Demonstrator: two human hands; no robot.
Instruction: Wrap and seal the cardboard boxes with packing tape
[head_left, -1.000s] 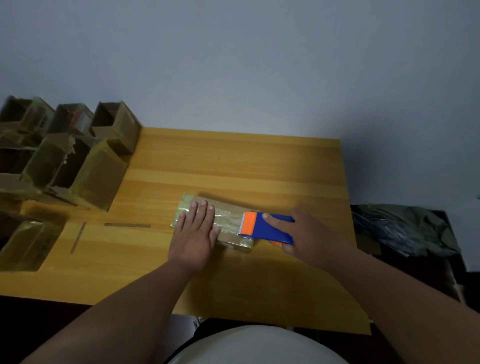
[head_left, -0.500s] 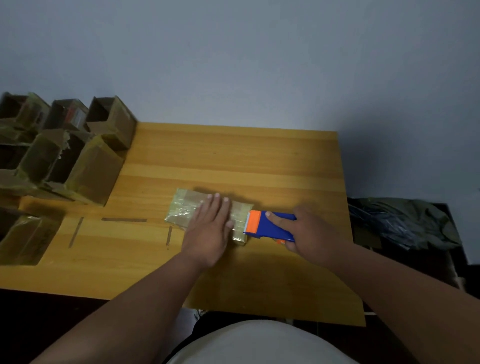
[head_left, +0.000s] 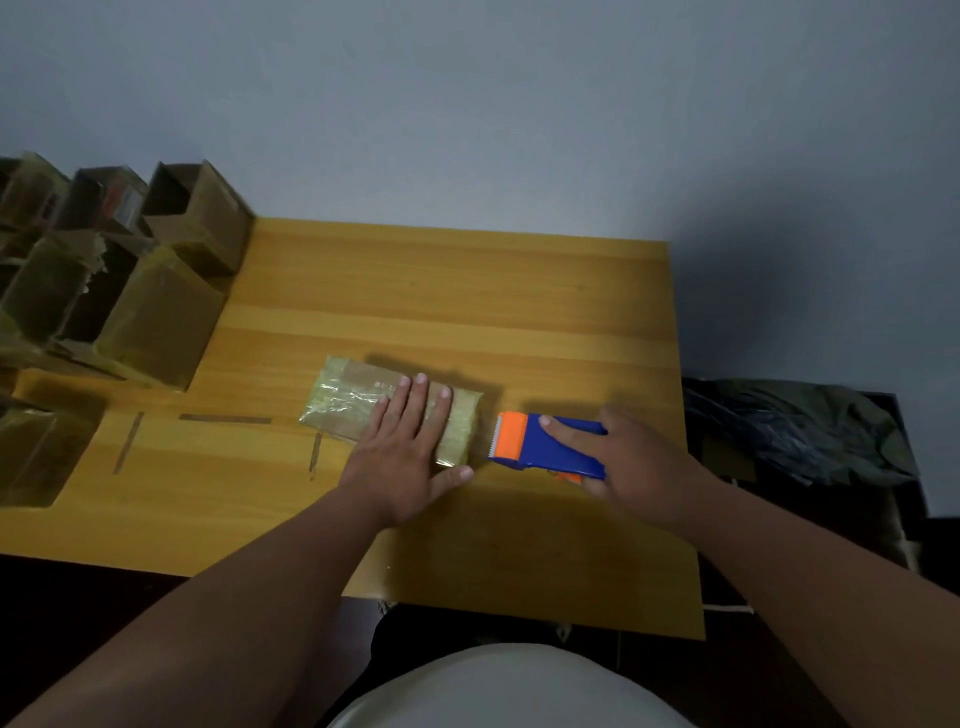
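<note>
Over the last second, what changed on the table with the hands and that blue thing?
The right hand pulled the blue tape dispenser rightward, off the flat wrapped box and clear of its end. The left hand slid along the box toward that same end, still pressing flat. The box and the open boxes at the table edge stayed put.

Wooden table: taped flat box mid-table, open cardboard boxes at left edge.

Packing station: wooden table, stacked cartons.
</note>
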